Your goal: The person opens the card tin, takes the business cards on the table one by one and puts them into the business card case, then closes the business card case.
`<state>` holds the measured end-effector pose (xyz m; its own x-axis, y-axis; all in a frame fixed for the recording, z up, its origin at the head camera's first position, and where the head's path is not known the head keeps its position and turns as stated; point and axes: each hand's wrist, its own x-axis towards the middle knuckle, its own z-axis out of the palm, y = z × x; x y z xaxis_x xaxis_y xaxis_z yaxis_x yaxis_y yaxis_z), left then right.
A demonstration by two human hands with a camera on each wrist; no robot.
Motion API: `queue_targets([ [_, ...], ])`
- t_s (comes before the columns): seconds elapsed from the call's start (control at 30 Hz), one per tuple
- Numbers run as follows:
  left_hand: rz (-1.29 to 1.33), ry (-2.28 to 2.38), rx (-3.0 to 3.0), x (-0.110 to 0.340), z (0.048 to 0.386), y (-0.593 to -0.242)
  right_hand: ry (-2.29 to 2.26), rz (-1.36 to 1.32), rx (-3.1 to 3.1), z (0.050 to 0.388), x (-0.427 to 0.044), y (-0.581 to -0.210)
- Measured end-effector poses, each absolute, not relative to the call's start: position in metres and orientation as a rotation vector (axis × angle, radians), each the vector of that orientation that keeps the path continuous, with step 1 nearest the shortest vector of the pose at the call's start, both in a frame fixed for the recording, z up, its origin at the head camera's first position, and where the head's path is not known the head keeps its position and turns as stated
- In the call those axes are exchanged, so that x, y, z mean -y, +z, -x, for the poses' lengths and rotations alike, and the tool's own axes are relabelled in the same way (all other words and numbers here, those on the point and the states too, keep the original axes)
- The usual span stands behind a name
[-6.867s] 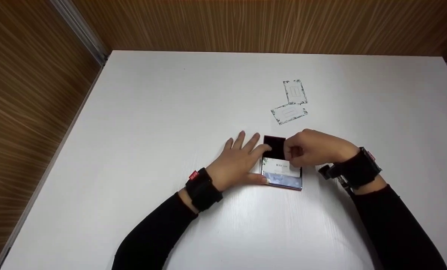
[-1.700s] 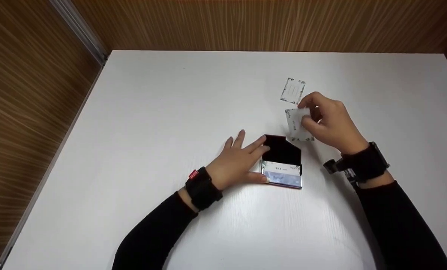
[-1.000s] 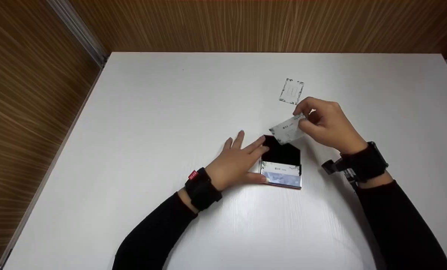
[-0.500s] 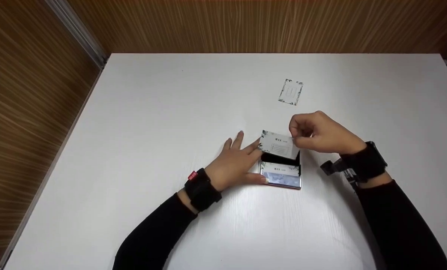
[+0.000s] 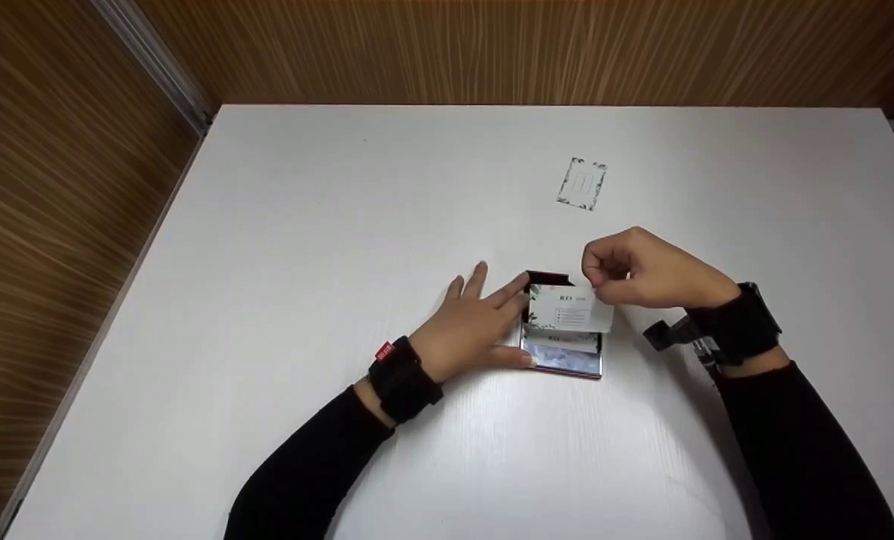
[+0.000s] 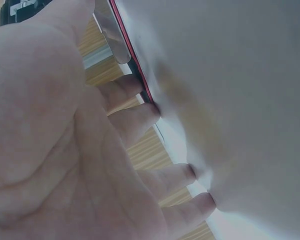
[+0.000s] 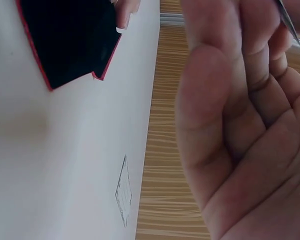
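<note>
My right hand (image 5: 646,270) pinches a white business card (image 5: 567,307) with leaf print by its upper right corner. That card hangs over a card holder (image 5: 563,361), its lower edge overlapping the top of another card (image 5: 574,343) in the holder's shiny pocket. I cannot tell whether the held card is inside the pocket. In the right wrist view the black flap (image 7: 70,37) of the holder shows its red edging. My left hand (image 5: 466,330) lies with fingers spread along the holder's left side, thumb at its lower corner; fingertips (image 6: 147,111) touch its edge in the left wrist view.
Another leaf-bordered card (image 5: 582,184) lies flat on the white table (image 5: 304,247), beyond the holder. Wood-grained panels (image 5: 492,49) stand along the back and left of the table. Both wrists wear black straps with cameras.
From the two loose cards, my right hand has picked up one, turned it, and brought it down over the holder toward the pocket. The remaining loose card has shifted slightly. My left hand stays at the holder.
</note>
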<state>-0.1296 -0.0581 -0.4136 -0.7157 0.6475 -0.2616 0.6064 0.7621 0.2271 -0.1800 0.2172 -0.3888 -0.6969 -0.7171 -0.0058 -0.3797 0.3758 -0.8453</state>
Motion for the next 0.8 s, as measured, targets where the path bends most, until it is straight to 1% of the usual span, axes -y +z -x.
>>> queue_targets([
  [0.33, -0.953, 0.227, -2.634, 0.058, 0.129, -0.414, -0.985, 0.903, -2.293, 0.181, -0.212, -0.398],
  [0.63, -0.939, 0.26, -2.622, 0.057, 0.128, -0.414, -0.813, 0.911, -2.304, 0.18, -0.211, -0.401],
  [0.8, -0.939, 0.284, -2.624, 0.057, 0.128, -0.415, -0.753, 0.865, -2.304, 0.179, -0.21, -0.401],
])
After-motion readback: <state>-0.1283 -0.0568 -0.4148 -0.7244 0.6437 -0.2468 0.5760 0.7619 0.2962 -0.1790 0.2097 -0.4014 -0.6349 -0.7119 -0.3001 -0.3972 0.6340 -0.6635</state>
